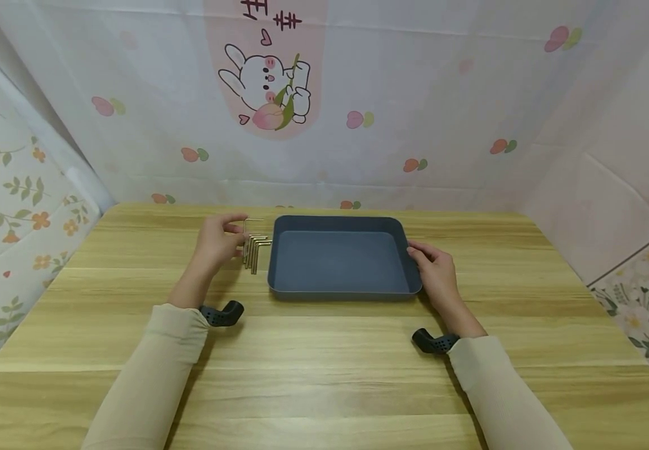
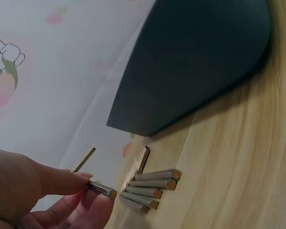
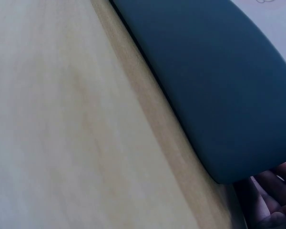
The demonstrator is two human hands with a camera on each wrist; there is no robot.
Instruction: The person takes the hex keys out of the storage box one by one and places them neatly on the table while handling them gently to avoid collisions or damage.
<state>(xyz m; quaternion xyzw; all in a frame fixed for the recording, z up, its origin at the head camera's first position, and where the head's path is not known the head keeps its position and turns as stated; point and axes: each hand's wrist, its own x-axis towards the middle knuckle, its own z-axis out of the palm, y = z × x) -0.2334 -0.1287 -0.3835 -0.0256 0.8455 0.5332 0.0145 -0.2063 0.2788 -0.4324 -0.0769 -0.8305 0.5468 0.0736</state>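
In the head view, my left hand (image 1: 219,242) pinches a brass-coloured hex key (image 1: 254,219) between thumb and fingers, left of the tray. The left wrist view shows this hex key (image 2: 101,188) raised off the table, its short arm pointing up. Several more hex keys (image 1: 255,253) lie side by side under and beside that hand, their ends close to the tray's left wall. A dark blue-grey rectangular tray (image 1: 341,296) sits flat on the table with nothing in it. My right hand (image 1: 436,270) holds the tray's right side, thumb at the rim; its fingers are partly hidden.
The wood-grain table (image 1: 324,381) extends around the tray. Behind it hangs a white curtain (image 1: 414,94) with a rabbit print, and a floral cloth (image 1: 15,206) hangs at the left. Both wrists wear a black camera mount (image 1: 226,314).
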